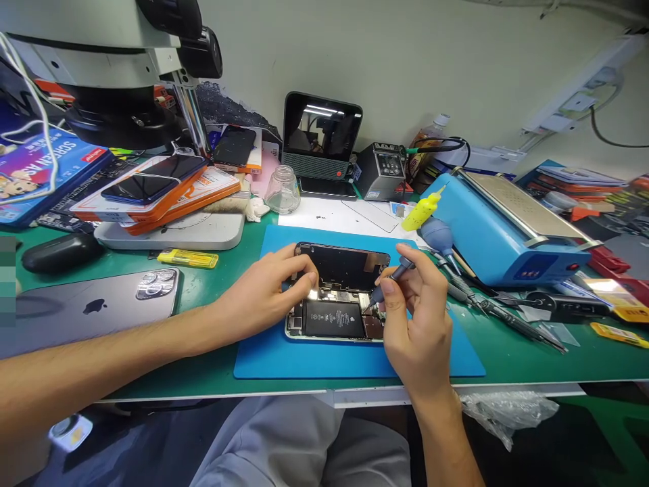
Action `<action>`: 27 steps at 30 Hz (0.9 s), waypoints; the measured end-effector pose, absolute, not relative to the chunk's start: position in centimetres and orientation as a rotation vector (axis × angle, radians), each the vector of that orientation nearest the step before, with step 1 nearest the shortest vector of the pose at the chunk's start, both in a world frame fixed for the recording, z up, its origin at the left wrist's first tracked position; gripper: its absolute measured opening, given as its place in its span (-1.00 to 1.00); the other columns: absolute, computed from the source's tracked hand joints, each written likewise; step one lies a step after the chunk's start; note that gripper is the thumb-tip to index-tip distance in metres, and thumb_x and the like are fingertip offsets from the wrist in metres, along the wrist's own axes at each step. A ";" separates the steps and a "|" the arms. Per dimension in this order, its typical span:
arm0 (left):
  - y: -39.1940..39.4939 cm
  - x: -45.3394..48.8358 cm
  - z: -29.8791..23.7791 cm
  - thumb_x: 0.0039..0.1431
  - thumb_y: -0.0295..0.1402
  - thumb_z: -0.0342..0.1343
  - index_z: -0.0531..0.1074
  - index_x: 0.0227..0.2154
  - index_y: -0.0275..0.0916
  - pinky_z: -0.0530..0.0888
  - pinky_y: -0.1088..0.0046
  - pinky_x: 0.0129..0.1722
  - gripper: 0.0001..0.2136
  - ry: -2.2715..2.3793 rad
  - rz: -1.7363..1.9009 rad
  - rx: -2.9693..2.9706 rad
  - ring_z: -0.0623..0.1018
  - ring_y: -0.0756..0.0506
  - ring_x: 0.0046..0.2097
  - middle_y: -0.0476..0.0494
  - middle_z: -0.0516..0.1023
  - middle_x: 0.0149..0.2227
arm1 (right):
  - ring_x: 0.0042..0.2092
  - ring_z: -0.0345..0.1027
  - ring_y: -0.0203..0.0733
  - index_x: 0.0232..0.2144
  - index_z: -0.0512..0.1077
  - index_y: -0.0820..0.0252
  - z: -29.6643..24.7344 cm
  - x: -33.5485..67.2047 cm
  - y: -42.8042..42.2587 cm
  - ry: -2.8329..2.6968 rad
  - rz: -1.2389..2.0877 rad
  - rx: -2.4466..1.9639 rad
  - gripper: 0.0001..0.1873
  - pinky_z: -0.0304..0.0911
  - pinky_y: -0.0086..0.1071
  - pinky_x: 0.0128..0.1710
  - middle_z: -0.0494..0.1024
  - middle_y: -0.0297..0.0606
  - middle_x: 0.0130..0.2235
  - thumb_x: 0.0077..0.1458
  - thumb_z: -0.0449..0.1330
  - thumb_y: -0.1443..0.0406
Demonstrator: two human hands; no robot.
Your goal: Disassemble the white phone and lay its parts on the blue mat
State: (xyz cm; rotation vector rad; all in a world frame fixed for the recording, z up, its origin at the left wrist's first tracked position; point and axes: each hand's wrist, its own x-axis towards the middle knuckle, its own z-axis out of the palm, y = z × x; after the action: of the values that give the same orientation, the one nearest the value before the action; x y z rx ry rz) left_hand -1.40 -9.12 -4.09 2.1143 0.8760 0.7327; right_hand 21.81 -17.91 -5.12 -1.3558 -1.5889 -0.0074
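Note:
An opened phone (334, 318) lies on a blue mat (284, 352), its black battery showing and its screen (345, 265) folded back. My left hand (268, 291) rests on the phone's upper left edge, fingers curled and pressed against the screen. My right hand (418, 314) pinches a grey screwdriver (393, 279), whose tip points down into the phone's right side.
A microscope (126, 74) hangs at upper left over stacked phones and orange boxes (162, 196). A grey phone (96, 304) lies face down at left. A blue heating machine (501, 230), a yellow bottle (423, 210), a blower and several tools (487, 308) crowd the right. A glass jar (282, 191) stands behind.

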 end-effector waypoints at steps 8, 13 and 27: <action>-9.2 -1.4 -4.0 0.54 -0.27 0.00 0.48 -0.32 -0.13 0.38 0.30 -0.10 -0.73 0.882 0.730 2.111 0.49 -0.15 -0.12 -0.04 0.50 -0.22 | -0.25 0.58 -0.16 0.39 0.32 -0.07 -4.9 21.8 -17.6 -1.632 -0.130 -1.355 -0.46 0.59 -0.24 -0.25 0.67 -0.19 0.04 0.45 0.24 0.32; -9.1 -1.4 -3.9 0.54 -0.28 0.00 0.47 -0.33 -0.13 0.39 0.30 -0.06 -0.73 0.876 0.737 2.117 0.51 -0.15 -0.09 -0.04 0.52 -0.19 | -0.42 0.38 -0.27 0.32 0.37 -0.13 -4.4 21.7 -17.6 -1.693 -0.261 -1.315 -0.36 0.46 -0.29 -0.39 0.69 -0.32 -0.01 0.29 0.43 0.34; -9.1 -1.4 -3.7 0.52 -0.29 0.03 0.52 -0.31 -0.13 0.40 0.30 -0.05 -0.75 0.860 0.741 2.102 0.53 -0.15 -0.07 -0.05 0.55 -0.17 | 0.11 0.55 -0.06 0.40 0.29 -0.09 -4.8 22.0 -17.7 -1.709 -0.104 -1.286 -0.41 0.51 -0.18 -0.08 0.60 -0.19 0.22 0.42 0.12 0.42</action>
State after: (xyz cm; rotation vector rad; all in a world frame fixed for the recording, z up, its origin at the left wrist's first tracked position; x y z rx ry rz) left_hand -1.43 -9.12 -3.74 2.1019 0.8602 0.7410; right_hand 22.02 -17.71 -4.77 -1.2856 -1.7094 -0.1041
